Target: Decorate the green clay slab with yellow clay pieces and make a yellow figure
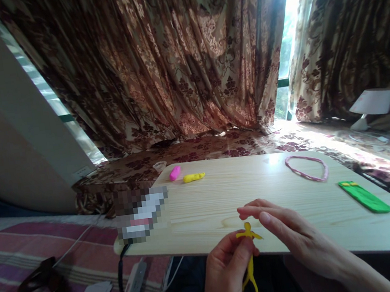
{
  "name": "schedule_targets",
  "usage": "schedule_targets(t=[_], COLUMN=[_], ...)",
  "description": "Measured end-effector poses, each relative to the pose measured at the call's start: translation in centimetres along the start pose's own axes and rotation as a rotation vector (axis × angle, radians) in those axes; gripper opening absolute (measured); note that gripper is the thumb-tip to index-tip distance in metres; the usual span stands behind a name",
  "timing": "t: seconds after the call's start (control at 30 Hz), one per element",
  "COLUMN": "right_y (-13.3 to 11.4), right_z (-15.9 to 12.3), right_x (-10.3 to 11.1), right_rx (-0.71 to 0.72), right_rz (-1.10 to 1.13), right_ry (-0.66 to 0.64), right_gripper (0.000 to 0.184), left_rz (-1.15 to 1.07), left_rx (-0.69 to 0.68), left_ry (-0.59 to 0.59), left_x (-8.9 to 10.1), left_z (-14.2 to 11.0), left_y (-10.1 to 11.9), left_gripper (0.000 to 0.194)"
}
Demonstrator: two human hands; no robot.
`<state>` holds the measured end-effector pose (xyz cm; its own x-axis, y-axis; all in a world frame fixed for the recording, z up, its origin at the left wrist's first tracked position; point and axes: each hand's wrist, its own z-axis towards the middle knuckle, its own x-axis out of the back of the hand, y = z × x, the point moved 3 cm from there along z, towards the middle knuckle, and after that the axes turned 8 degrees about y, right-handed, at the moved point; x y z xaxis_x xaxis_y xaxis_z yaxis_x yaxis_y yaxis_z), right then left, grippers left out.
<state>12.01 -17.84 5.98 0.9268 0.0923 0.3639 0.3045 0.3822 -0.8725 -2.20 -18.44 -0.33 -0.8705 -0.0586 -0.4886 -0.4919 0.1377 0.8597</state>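
Observation:
Pinched between the thumb and fingers of my left hand (pixel 227 265) is a small yellow clay figure (pixel 250 267) with a round head, two thin arms and two legs. It is held upright over the table's near edge, and its middle is partly covered by my thumb. My right hand (pixel 290 229) hovers just right of the figure's head, fingers stretched out and holding nothing. Farther back on the table lie a yellow clay piece (pixel 194 177) and a pink clay piece (pixel 174 173).
On the pale wooden table (pixel 216 205), a pink ring-shaped strand (pixel 307 178) and a green flat clay piece (pixel 365 197) lie at the right. A blurred-out object (pixel 143 216) with a black cable (pixel 121 273) sits at the left. Behind stands a lamp (pixel 371 103).

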Motion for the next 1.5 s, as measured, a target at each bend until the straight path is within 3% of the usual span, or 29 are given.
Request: schedule_targets(t=[0.57, 0.73, 0.93, 1.1, 1.3, 1.5], right_y=[0.0, 0.2, 0.1, 1.1, 2.4, 2.0], right_z=[-0.3, -0.4, -0.2, -0.2, 0.1, 0.9], right_x=[-0.6, 0.0, -0.2, -0.1, -0.9, -1.7], right_rx=[0.026, 0.018, 0.021, -0.027, -0.017, 0.081], right_rz=[0.028, -0.016, -0.027, -0.003, -0.048, -0.083], right_ry=[-0.047, 0.03, -0.035, 0.03, 0.121, 0.152], right_gripper=[0.031, 0.032, 0.032, 0.034, 0.021, 0.008], left_rz=[0.014, 0.009, 0.003, -0.014, -0.026, 0.035], left_rx=[-0.008, -0.007, 0.016, 0.004, -0.05, -0.079], left_ry=[0.048, 0.072, 0.102, 0.172, 0.183, 0.173], left_x=[0.0, 0.0, 0.1, 0.6, 0.9, 0.6], left_z=[0.1, 0.1, 0.2, 0.7, 1.3, 1.2], left_y=[0.1, 0.1, -0.3, -0.4, 0.2, 0.6], left_gripper=[0.02, 0.023, 0.027, 0.03, 0.026, 0.027])
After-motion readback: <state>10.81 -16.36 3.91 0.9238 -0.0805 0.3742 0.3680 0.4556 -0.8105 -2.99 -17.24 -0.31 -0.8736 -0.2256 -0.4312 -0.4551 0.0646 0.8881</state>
